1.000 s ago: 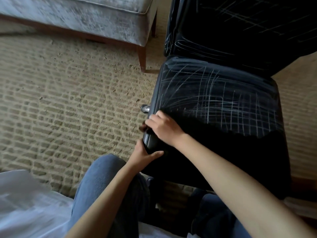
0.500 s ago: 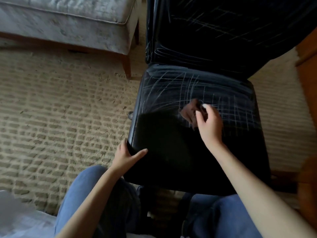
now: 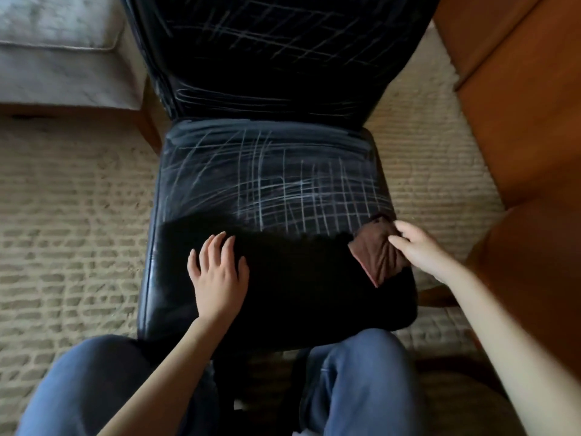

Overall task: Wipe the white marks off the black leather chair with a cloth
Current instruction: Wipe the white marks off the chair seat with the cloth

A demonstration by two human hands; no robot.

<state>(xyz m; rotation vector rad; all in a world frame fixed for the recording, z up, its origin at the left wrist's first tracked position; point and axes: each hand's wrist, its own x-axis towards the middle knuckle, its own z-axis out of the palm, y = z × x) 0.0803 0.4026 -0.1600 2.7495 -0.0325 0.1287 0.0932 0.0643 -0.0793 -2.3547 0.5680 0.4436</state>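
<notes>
The black leather chair (image 3: pixel 283 297) stands right in front of me. White scribbled marks (image 3: pixel 301 190) cross the far half of its seat and the backrest; the near half of the seat is plain black. My left hand (image 3: pixel 218 272) lies flat on the near left part of the seat, fingers spread. My right hand (image 3: pixel 419 250) pinches a brown cloth (image 3: pixel 377 253) at the seat's right edge, where the marked and the clean area meet.
A grey upholstered seat (image 3: pixel 63 58) with wooden legs stands at the far left. Wooden furniture (image 3: pixel 518 121) rises close on the right. Beige textured carpet (image 3: pixel 72 231) covers the floor. My knees in blue jeans (image 3: pixel 355 382) are against the chair's front.
My right hand has carried the cloth from the seat's left front corner across to its right edge. My left hand left the front left edge and now lies flat on the seat.
</notes>
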